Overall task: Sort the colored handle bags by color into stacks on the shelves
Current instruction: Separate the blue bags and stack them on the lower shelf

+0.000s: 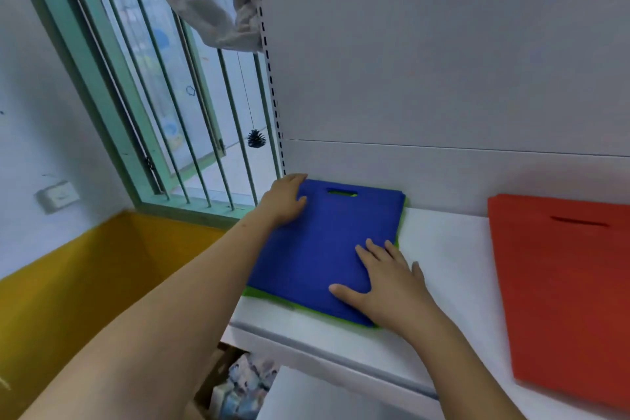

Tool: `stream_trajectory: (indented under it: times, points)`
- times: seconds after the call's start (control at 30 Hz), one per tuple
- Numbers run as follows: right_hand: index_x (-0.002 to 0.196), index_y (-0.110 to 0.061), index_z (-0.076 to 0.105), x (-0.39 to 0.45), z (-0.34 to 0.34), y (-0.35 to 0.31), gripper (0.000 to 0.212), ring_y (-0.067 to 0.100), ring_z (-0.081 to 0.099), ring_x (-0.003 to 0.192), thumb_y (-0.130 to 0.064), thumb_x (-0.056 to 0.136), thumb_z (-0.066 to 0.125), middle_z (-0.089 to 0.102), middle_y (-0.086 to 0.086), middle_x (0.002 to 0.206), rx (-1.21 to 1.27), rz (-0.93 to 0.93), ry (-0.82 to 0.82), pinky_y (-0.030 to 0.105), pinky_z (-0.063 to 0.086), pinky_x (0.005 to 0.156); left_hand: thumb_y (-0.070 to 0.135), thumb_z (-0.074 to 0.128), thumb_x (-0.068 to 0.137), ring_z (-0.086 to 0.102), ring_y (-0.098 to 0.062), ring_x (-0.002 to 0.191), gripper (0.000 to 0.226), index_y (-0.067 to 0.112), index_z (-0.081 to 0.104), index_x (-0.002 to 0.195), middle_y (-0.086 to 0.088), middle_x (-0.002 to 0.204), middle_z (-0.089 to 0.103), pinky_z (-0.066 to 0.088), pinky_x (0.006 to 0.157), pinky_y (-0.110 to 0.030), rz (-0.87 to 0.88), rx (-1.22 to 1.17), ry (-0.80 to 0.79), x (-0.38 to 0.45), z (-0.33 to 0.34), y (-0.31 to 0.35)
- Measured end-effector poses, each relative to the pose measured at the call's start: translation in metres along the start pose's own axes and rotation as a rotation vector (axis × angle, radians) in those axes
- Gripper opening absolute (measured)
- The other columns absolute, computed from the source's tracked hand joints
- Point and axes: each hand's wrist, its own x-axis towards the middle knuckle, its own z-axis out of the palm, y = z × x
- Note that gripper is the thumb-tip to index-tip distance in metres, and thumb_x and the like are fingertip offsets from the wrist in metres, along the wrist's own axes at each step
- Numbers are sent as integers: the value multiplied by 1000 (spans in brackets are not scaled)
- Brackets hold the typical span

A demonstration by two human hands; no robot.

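Note:
A blue handle bag (332,235) lies flat at the left end of the white shelf (443,249), its cut-out handle toward the back panel. A green bag (272,298) lies under it, showing only as a thin edge along the front and right side. My left hand (284,199) rests on the blue bag's far left corner, fingers relaxed. Flat on its near right corner presses my right hand (385,278), fingers spread and straight. An orange-red handle bag (562,286) lies flat at the right of the same shelf.
The shelf's white back panel (443,78) rises behind the bags. A barred green window (170,95) and a yellow-and-white wall (68,283) are on the left. Below the shelf's front edge sit a cardboard box with packets (238,389) and a lower shelf (324,395).

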Motion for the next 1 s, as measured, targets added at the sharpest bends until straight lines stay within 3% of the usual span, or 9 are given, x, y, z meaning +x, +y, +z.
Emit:
stream_trajectory:
  times: [0.1, 0.17, 0.3, 0.4, 0.53, 0.63, 0.77, 0.9, 1.0]
  points:
    - [154, -32, 12, -1, 0, 5, 89, 12, -6, 149, -79, 82, 36, 1, -15, 162, 7, -17, 17, 49, 6, 120, 50, 42, 99, 9, -27, 150, 68, 28, 12, 156, 5, 163, 13, 10, 118, -56, -112, 177, -157, 12, 18, -2]
    - [154, -35, 15, 0, -1, 7, 84, 10, -4, 149, -77, 84, 35, 4, -17, 161, 34, -37, 30, 45, 8, 121, 53, 39, 100, 12, -28, 148, 59, 30, 24, 152, 6, 161, 22, 6, 117, -56, -132, 214, -109, 12, 25, 0]
    - [148, -41, 29, 2, -3, 12, 85, 8, 9, 148, -84, 75, 32, 19, -20, 158, 75, -29, 58, 37, 14, 120, 52, 48, 96, 44, -24, 126, 39, 26, 55, 124, 1, 128, 57, 28, 105, -45, -45, 401, 102, 8, 27, 9]
    - [141, -45, 42, 4, -10, 13, 48, 9, 18, 146, -58, 94, 44, 30, -20, 154, 63, -47, 95, 35, 17, 119, 43, 54, 92, 55, -23, 111, 24, 24, 61, 106, 1, 113, 64, 33, 92, -36, 28, 409, 167, 8, 27, 14]
    - [131, -39, 57, 1, -17, 10, 34, 9, 29, 142, -39, 98, 50, 43, -15, 148, 90, -43, 125, 23, 25, 113, 32, 63, 83, 62, -24, 96, 11, 24, 59, 89, 1, 100, 66, 43, 75, -31, 104, 174, 71, 6, 8, 13]
    - [121, -34, 67, -16, -24, 10, 27, 9, 35, 140, -28, 97, 55, 49, -9, 143, 256, 5, 246, 18, 30, 107, 29, 65, 74, 58, -19, 77, 17, 27, 47, 71, 7, 77, 60, 42, 62, -31, 213, -102, -9, -3, -11, 4]
    - [117, -39, 67, -48, -35, 9, 24, -2, 53, 114, -31, 96, 57, 62, -16, 126, 345, 110, 406, -3, 31, 85, 33, 61, 80, 48, -9, 65, 17, 25, 46, 79, 9, 72, 55, 44, 65, -34, 336, -341, -38, -18, -31, -2]
    - [114, -42, 68, -96, -51, 10, 24, -7, 55, 105, -29, 95, 60, 63, -23, 117, 428, 162, 533, 1, 37, 80, 27, 58, 93, 42, -8, 65, 20, 17, 44, 85, 6, 73, 50, 35, 61, -27, 377, -493, -82, -35, -39, 30]
    - [122, -40, 61, -152, -68, 8, 36, -9, 58, 102, -19, 92, 64, 61, -24, 115, 513, 252, 682, -1, 40, 76, 25, 56, 95, 40, -8, 65, 22, 17, 40, 82, 5, 74, 46, 34, 60, -25, 438, -532, -149, -48, -39, 75]
